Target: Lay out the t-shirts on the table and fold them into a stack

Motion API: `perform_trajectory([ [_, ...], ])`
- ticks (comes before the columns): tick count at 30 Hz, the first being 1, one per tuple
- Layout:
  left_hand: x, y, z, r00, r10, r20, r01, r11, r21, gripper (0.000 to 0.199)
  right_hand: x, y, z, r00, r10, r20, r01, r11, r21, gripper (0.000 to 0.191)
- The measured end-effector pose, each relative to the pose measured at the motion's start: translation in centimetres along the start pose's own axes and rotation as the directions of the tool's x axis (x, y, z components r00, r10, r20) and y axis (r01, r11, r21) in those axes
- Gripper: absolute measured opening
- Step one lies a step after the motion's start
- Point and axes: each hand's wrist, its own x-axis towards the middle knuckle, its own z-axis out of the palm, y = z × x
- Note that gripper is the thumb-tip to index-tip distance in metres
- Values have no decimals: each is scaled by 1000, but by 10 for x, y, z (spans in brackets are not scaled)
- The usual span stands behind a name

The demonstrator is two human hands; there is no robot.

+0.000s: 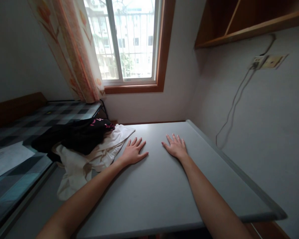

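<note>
My left hand [134, 151] lies flat on the pale grey table [159, 192], fingers spread and holding nothing. Just to its left is a heap of clothes: a white garment [112, 141] underneath and a black garment [82, 134] with pink lettering on top. The white cloth reaches close to my left wrist and forearm. Resting palm down to the right, my right hand [175, 146] also has its fingers apart and nothing in it. A stretch of bare tabletop separates the two hands.
On the left stands a bed with a checked cover [72, 109] and a sheet of paper [8, 159]. A curtain [74, 49] hangs beside the window [129, 39]. At right, a cord [230, 113] drops from a wall socket [272, 61] below a wooden shelf [251, 26].
</note>
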Motion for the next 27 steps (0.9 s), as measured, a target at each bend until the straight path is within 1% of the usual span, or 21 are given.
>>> perform_trajectory([
  [4, -1, 2, -1, 1000, -7, 1, 7, 1000, -10, 74, 2, 0, 0, 1000, 7, 26, -6, 1000, -22, 76],
  [11, -3, 5, -6, 1000, 2, 2, -1, 1000, -20, 73, 2, 0, 1, 1000, 13, 26, -12, 999, -30, 75],
  [27, -2, 4, -5, 1000, 3, -17, -3, 1000, -20, 69, 1, -1, -2, 999, 12, 35, -10, 999, -37, 74],
])
